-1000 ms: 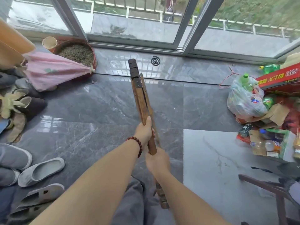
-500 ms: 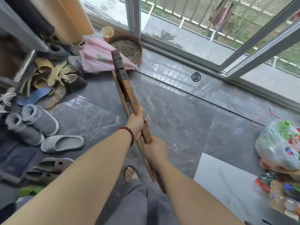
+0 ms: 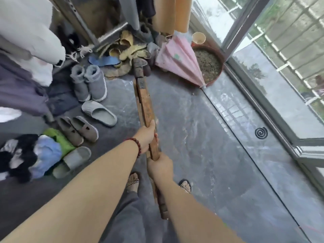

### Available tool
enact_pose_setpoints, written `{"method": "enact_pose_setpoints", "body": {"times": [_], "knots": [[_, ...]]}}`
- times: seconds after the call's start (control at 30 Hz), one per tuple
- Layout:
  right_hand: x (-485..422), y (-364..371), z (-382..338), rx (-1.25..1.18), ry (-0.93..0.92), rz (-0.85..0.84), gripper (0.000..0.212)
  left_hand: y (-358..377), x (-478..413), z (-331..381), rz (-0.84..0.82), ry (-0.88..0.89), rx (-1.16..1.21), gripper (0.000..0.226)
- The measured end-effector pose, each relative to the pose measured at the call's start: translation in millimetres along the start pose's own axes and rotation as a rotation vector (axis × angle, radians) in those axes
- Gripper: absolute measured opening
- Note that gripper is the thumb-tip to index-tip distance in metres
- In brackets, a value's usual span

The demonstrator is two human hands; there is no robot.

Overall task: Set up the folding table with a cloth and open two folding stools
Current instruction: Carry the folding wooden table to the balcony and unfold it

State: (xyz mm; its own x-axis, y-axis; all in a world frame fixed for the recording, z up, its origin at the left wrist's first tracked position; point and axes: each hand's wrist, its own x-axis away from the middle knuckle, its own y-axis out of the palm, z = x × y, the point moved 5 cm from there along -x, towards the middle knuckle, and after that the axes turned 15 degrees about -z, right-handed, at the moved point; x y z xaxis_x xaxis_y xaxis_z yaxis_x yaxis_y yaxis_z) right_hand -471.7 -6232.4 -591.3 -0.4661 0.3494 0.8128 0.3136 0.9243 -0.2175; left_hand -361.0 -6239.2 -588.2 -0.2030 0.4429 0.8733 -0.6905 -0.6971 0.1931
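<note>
Gripping the folded stool [image 3: 146,106] mid-frame

My left hand [image 3: 147,135] and right hand [image 3: 160,166] both curl round its wooden legs, left above right. Shoes [image 3: 99,113] crowd the left edge; bare grey floor [image 3: 201,155] lies open to the right, up to the sliding door frame [image 3: 263,109].

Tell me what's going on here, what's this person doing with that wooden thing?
A person stands on a grey tiled floor holding a folded wooden stool in both hands, lengthwise in front of them. The left-hand grip sits higher on the frame, and the right-hand grip is just below it. The stool is folded flat, not yet opened. Its far end points toward a heap of shoes and a pink umbrella near the glass door.
</note>
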Motion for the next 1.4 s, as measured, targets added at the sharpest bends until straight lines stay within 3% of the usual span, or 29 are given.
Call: {"method": "enact_pose_setpoints", "body": {"times": [0.13,0.3,0.4,0.53,0.7,0.87,0.97,1.1,1.33,1.4], "knots": [[-4,-1,9,-0.052,-0.018,-0.076,0.023,1,6,-5,-0.005,0.030,0.080,0.022],[-8,-8,11,-0.009,-0.034,-0.167,0.016,4,12,-12,0.073,0.136,-0.044,0.031],[-5,-6,12,-0.028,-0.050,-0.304,0.006,2,26,-22,0.130,0.140,-0.160,0.027],[16,8,27,-0.022,-0.047,-0.525,0.011,-5,48,-41,0.249,0.142,-0.301,0.028],[45,11,34,0.149,-0.275,-0.405,0.024,-1,87,-101,0.308,0.139,-0.394,0.028],[82,16,53,0.233,-0.422,-0.419,0.036,12,118,-183,0.326,0.234,-0.102,0.035],[90,21,67,0.230,-0.505,-0.522,0.052,19,122,-202,0.293,0.321,0.044,0.038],[94,23,82,0.212,-0.551,-0.628,0.072,25,128,-209,0.362,0.385,-0.066,0.039],[86,-4,80,0.685,-0.644,-0.498,0.062,47,130,-218,0.451,0.422,-0.058,0.031],[86,-8,82,0.674,-0.641,-0.499,0.067,44,128,-214,0.433,0.443,-0.051,0.029]]}}
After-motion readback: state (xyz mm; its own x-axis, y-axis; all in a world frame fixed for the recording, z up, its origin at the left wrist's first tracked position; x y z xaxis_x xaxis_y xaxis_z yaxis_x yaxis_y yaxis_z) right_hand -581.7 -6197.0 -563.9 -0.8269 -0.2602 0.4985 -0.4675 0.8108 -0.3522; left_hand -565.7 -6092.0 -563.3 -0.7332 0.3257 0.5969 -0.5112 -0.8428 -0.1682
